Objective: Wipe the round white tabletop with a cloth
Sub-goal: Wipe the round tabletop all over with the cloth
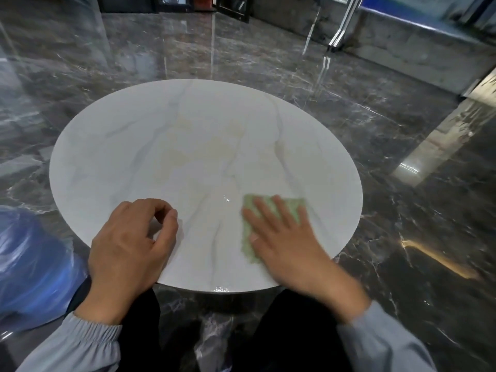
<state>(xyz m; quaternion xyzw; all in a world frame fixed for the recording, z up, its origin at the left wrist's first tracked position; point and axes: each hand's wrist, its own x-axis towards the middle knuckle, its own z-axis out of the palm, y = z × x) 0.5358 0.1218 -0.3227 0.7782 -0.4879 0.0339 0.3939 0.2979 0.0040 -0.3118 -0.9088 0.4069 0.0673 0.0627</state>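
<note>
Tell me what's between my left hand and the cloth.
Only bare tabletop with a small glint lies between left hand and cloth; the head view shows it.

The round white tabletop (204, 146), veined in grey with a faint yellowish patch at its middle, fills the centre of the view. On its near right part a green cloth (292, 205) lies flat, and the right hand (290, 245) presses on it with straight, spread fingers; this hand is blurred. The left hand (131, 237) rests on the tabletop's near left edge, fingers loosely curled and holding nothing. A glossy dark marble floor (402, 183) surrounds the tabletop. Left of the tabletop sits a blue plastic bag (32, 259). Both sleeves are grey
</note>
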